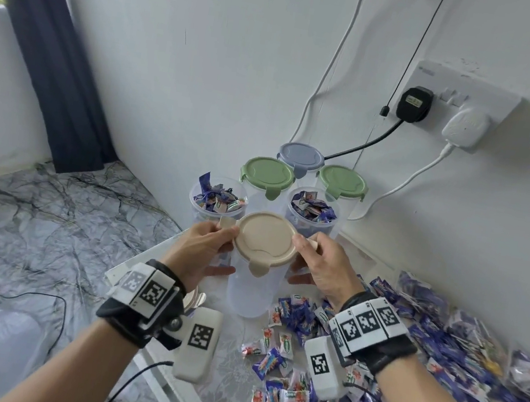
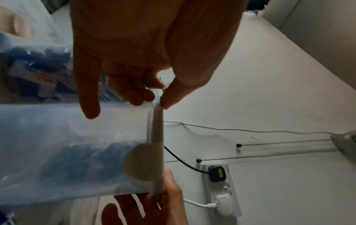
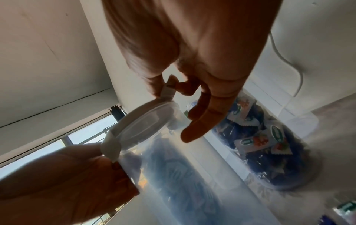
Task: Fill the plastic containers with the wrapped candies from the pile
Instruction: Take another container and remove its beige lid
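**A:** What are the hands doing?

**B:** Both are at a clear plastic container [image 1: 252, 288] with a beige lid [image 1: 266, 239], held upright between them. The left hand [image 1: 205, 247] pinches the lid's side clip [image 1: 228, 222] between thumb and fingertips; the right hand [image 1: 323, 264] pinches the opposite clip [image 3: 168, 91] the same way. The front clip [image 1: 257, 269], nearest the wrists, is still folded down.

**A:** How should this step go?

**B:** It looks like unlatching — I'd lift both side clips together, then the front one, keeping the lower fingers against the wall so the container doesn't tip.

**A:** And the container itself?

**B:** Tall, round, see-through, and apparently empty. Just beyond the fingertips stand two open containers [image 1: 311, 214] full of candies, and past those three lidded ones — two green, one grey-blue. The pile of wrapped candies [image 1: 405, 359], mostly purple and white, spreads beneath and beyond the right wrist.
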Action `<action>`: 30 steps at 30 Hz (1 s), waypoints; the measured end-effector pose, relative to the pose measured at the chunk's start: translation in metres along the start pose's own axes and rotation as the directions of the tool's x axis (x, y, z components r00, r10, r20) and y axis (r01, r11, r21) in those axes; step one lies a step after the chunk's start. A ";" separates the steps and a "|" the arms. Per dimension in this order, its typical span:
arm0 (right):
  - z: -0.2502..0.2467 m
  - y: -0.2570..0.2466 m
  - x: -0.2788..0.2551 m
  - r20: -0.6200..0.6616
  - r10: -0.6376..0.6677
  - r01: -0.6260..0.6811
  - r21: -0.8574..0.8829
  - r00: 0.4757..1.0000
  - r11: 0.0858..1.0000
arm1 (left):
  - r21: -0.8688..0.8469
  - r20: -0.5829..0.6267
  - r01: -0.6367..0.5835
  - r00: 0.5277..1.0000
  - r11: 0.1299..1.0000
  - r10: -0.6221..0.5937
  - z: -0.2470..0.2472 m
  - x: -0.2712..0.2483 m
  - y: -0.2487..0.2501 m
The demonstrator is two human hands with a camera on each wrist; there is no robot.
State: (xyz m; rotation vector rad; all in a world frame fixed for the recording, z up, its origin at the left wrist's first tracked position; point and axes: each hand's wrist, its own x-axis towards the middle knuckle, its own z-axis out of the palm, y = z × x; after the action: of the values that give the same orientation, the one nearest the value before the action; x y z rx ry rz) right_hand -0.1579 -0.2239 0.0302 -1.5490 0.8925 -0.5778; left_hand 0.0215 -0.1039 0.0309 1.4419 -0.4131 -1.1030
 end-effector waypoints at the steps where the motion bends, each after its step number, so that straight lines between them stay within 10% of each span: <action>1: 0.000 0.001 -0.001 -0.008 -0.004 0.004 0.006 1.000 1.000 | 0.016 -0.019 -0.020 1.000 1.000 0.020 0.001 0.001 0.000; 13: -0.010 0.002 -0.011 0.008 -0.020 0.020 -0.066 1.000 0.998 | 0.049 -0.003 -0.316 0.949 0.947 0.317 0.001 -0.010 -0.029; 19: -0.003 -0.004 -0.014 0.082 0.048 -0.044 -0.051 0.995 0.998 | 0.246 -0.049 -0.180 0.979 0.952 0.198 -0.005 -0.008 -0.020; 30: 0.003 -0.004 0.000 0.027 0.076 -0.075 -0.050 0.997 0.996 | 0.041 -0.029 -0.125 0.992 0.991 0.126 -0.005 -0.006 -0.006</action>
State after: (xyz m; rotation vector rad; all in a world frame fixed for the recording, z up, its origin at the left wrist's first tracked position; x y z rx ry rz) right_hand -0.1550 -0.2220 0.0335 -1.5566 0.9452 -0.4819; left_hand 0.0207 -0.0948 0.0265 1.4458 -0.4987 -0.9746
